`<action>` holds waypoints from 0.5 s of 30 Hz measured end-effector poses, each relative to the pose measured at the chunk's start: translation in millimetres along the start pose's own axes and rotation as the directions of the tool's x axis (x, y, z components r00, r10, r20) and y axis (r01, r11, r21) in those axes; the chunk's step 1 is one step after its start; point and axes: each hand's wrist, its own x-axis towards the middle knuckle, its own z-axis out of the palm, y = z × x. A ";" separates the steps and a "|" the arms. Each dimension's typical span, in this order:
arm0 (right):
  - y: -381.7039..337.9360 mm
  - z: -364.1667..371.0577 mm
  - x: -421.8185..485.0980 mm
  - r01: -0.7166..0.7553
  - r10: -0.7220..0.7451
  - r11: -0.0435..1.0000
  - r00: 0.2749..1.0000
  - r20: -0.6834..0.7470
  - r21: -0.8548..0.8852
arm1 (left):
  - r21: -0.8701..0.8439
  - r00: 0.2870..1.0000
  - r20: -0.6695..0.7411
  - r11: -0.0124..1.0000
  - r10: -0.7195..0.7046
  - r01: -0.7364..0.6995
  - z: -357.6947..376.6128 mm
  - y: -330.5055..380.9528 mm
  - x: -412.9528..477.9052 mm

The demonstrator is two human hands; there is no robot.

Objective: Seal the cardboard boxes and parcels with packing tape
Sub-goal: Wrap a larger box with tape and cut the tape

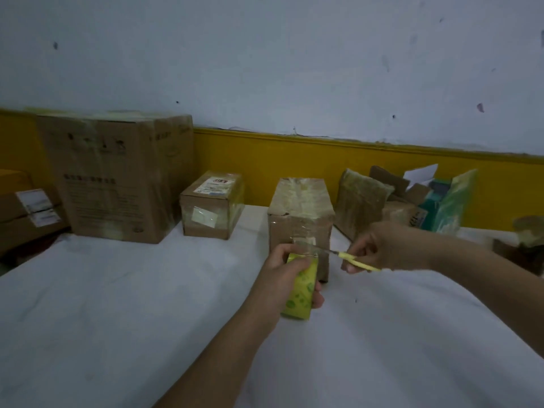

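A tall cardboard box [300, 213] wrapped in clear tape stands in the middle of the white sheet. My left hand [279, 281] grips a yellow-green roll of packing tape [300, 293] just in front of the box, with a strip of tape running from the roll to the box's front face. My right hand [385, 248] holds yellow-handled scissors [353, 260], whose blades point left and meet the strip at the top of the roll.
A large brown carton [117, 178] and a small labelled box [212, 204] stand at the back left. Stacked flat boxes [26, 207] sit at the far left. Taped parcels [362, 198] and a green carton [450, 201] line the yellow wall at right.
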 end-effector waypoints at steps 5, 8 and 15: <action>27.9 27.7 -41.4 -0.039 0.042 0.998 0.996 0.078 -0.042 | 0.025 0.999 0.002 0.999 0.043 -0.043 1.0 -2.5 -1.3; 43.6 45.5 -54.9 -0.169 0.199 0.958 0.974 0.111 -0.233 | 0.062 0.997 -0.004 0.995 0.078 -0.077 2.4 -4.9 -2.6; 21.3 48.0 -54.6 -0.305 0.229 0.780 0.952 -0.206 -0.546 | 0.099 0.994 0.025 0.990 0.102 -0.104 4.8 -7.8 -5.1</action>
